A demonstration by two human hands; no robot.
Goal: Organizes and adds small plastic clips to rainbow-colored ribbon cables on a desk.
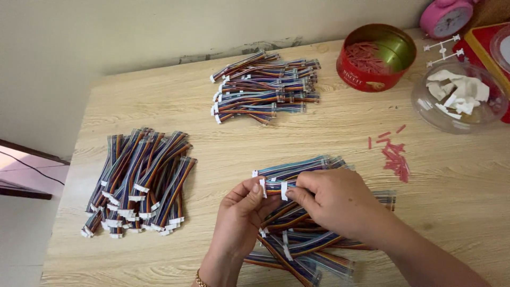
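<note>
Rainbow ribbon cable, a short multicoloured flat length with a white connector at its end, sits pinched between both hands just above the near middle of the wooden table. From the head camera, the left hand grips the cable's left end, thumb pressed beside a white connector, while the right hand closes its thumb and forefinger on a white piece at the cable's middle. The two hands are close together, fingertips almost touching, both clamped on the same cable.

Under and behind the hands lies a loose heap of cables of the same kind, some in clear sleeves. A neat pile of cables rests well apart at the left of the table, and a third stack of cables lies at the far middle. At the far right stands a round red tin holding small red pieces, beside a clear bowl of white connectors. Scattered red pieces lie near the right hand. A pink alarm clock stands behind the tin.
</note>
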